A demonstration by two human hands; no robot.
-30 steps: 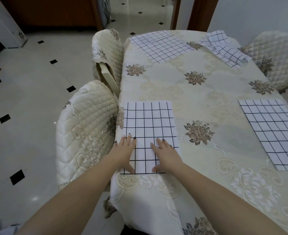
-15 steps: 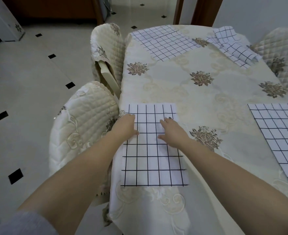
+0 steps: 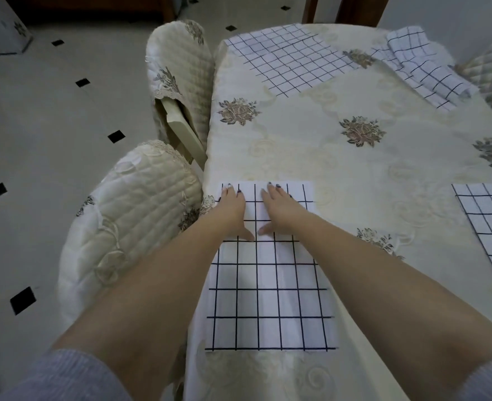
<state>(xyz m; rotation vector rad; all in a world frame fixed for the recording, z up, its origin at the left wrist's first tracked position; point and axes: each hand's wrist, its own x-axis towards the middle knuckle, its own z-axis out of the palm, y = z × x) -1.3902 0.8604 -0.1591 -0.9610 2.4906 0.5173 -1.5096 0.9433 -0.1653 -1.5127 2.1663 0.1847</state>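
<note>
A white placemat with a dark grid (image 3: 270,299) lies flat at the near left edge of the table, over a cream floral tablecloth (image 3: 311,146). My left hand (image 3: 233,211) and my right hand (image 3: 281,209) both lie flat on the mat's far end, side by side, fingers straight and reaching its far edge, thumbs pointing toward each other.
A second grid placemat (image 3: 488,230) lies at the right, a third (image 3: 285,62) at the far left corner, and a crumpled pile of grid cloths (image 3: 421,65) at the far right. Two quilted chairs (image 3: 129,221) (image 3: 181,65) stand along the table's left side.
Both hands have slid along the placemat from its near end to its far end, staying flat on it. The camera has leaned forward over the table.
</note>
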